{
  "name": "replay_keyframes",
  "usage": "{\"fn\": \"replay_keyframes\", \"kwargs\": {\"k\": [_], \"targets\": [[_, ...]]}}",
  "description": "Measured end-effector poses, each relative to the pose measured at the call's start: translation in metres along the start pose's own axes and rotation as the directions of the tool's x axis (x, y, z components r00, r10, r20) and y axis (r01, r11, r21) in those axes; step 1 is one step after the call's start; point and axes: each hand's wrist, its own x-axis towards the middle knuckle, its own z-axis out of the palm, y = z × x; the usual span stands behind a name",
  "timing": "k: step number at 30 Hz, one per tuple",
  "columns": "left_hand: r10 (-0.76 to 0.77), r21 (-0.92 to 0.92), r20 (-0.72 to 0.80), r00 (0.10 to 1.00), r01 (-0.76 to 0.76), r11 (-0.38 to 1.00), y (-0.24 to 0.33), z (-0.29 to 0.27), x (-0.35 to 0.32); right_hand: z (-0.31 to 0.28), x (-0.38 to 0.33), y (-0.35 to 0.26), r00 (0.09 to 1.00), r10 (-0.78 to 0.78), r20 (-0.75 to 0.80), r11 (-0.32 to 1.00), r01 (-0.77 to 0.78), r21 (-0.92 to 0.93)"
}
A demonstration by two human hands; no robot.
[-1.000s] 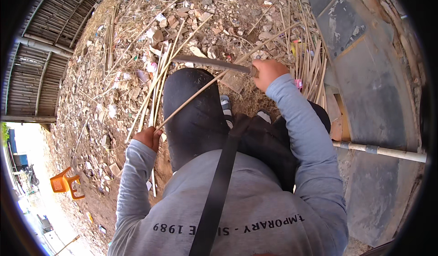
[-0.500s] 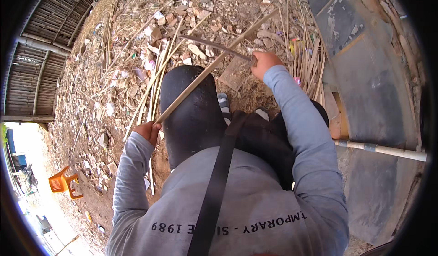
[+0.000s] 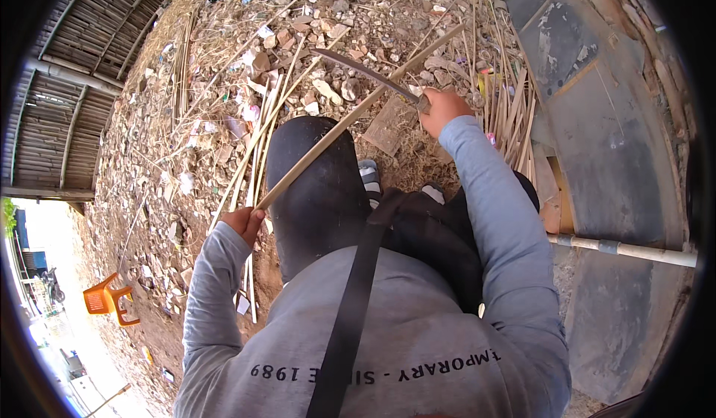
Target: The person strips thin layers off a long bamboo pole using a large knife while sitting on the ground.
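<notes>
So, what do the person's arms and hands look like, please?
Both arms wear long, loose sleeves of a light grey sweatshirt, left sleeve and right sleeve, creased, reaching the wrists. The left hand and right hand are bare: no gloves, and no rings or watch that I can see.

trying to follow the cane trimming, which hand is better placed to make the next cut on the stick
Right, probably. The right hand grips the long knife, its blade crossing the bamboo stick near the far end. The left hand only holds the stick's near end.
</notes>
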Motion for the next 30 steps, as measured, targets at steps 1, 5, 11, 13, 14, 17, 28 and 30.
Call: {"fn": "replay_keyframes", "kwargs": {"k": [1,5,11,13,14,17,28,30], "targets": [[-0.023,-0.034,0.025,0.999,0.024,0.999,0.003,-0.006,-0.005,-0.001,-0.002,-0.001,1.000,-0.001,0.000,1.000,0.001,0.003],[-0.040,-0.041,0.079,0.996,0.043,0.998,-0.004,-0.005,-0.020,-0.008,-0.020,-0.012,0.970,-0.238,0.041,0.971,0.238,-0.002],[-0.048,0.120,0.053,0.997,0.041,0.992,-0.015,0.006,-0.024,-0.003,-0.013,-0.007,0.969,-0.213,0.129,0.977,0.209,0.046],[-0.048,0.097,0.051,0.998,0.043,0.994,-0.012,0.009,-0.021,0.007,0.007,0.017,0.989,-0.115,0.097,0.992,0.108,0.069],[-0.058,0.071,0.047,0.997,0.055,0.996,-0.012,0.011,-0.020,0.005,0.006,0.014,0.988,-0.120,0.095,0.991,0.114,0.065],[-0.068,0.079,0.061,0.996,0.063,0.995,-0.007,0.003,-0.020,-0.002,-0.006,-0.001,0.992,-0.119,0.044,0.993,0.120,-0.011],[0.008,0.118,0.043,0.999,-0.013,0.993,-0.013,0.011,-0.012,-0.018,-0.003,0.014,0.994,-0.054,0.090,0.999,0.054,0.007],[0.003,0.092,0.052,0.999,-0.008,0.996,-0.010,0.008,-0.014,-0.026,-0.009,-0.004,0.997,-0.059,0.058,0.997,0.062,-0.038]]}}
